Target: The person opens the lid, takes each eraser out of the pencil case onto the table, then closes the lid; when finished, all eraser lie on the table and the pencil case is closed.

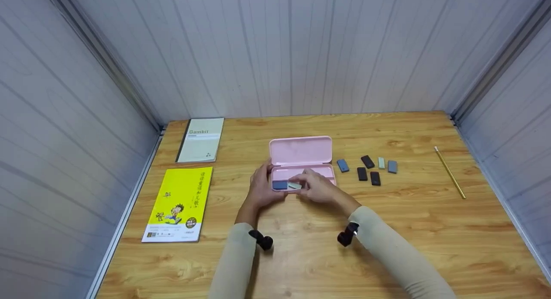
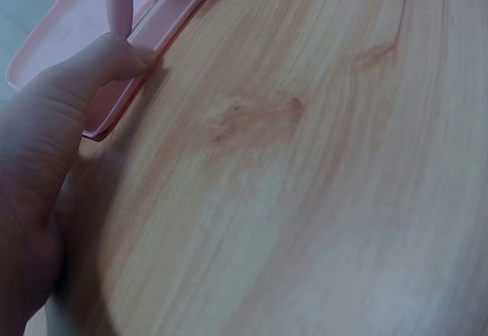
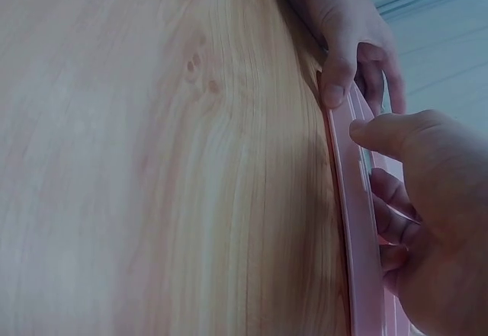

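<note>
A pink pencil case (image 1: 300,151) lies open in the middle of the table, its lid tilted back. My left hand (image 1: 261,189) grips its left end; in the left wrist view the thumb (image 2: 126,60) presses on the front wall. Inside, at the left front, sits a dark blue eraser (image 1: 280,185). Beside it is a pale green eraser (image 1: 294,186), pinched by my right hand (image 1: 319,188), which reaches over the case from the right. In the right wrist view that hand's thumb (image 3: 385,132) is at the case's front rim, and its fingers curl down inside.
Right of the case lie several loose erasers: blue ones (image 1: 342,165), black ones (image 1: 362,174) and a pale green one. A gold pencil (image 1: 450,172) lies farther right. On the left are a yellow book (image 1: 183,195) and a grey-white notebook (image 1: 200,142). Panel walls (image 1: 275,53) enclose the table.
</note>
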Tool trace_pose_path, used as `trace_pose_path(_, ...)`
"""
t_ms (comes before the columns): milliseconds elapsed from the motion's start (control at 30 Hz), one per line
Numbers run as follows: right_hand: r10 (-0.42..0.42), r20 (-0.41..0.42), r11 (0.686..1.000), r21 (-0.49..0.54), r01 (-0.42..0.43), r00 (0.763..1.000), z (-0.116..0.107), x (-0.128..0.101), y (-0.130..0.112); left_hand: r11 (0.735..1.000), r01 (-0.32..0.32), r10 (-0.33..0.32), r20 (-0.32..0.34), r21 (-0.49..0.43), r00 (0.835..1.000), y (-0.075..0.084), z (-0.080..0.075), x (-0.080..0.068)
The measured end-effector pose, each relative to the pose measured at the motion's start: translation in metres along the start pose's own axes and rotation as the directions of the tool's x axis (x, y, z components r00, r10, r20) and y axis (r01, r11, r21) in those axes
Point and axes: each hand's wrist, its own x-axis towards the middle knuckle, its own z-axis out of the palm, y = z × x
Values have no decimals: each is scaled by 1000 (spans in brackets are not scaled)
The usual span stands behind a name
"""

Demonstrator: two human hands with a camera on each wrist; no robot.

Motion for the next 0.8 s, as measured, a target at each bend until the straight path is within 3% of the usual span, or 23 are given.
trace_pose_path(367,-7,82,1000,18,5,997,-11,-6,-15,1000,-4,4,-7,-8,1000,1,0,-1)
trace_pose_path(567,57,115,996,61,-64,992,-20,-11,-31,1000,18,-18,-1,-13,1000,2,1,-1)
trace_pose_path(800,20,111,999,48,-25,994,-20,-9,-33,1000,14,-14,-11,-15,1000,0,1,0)
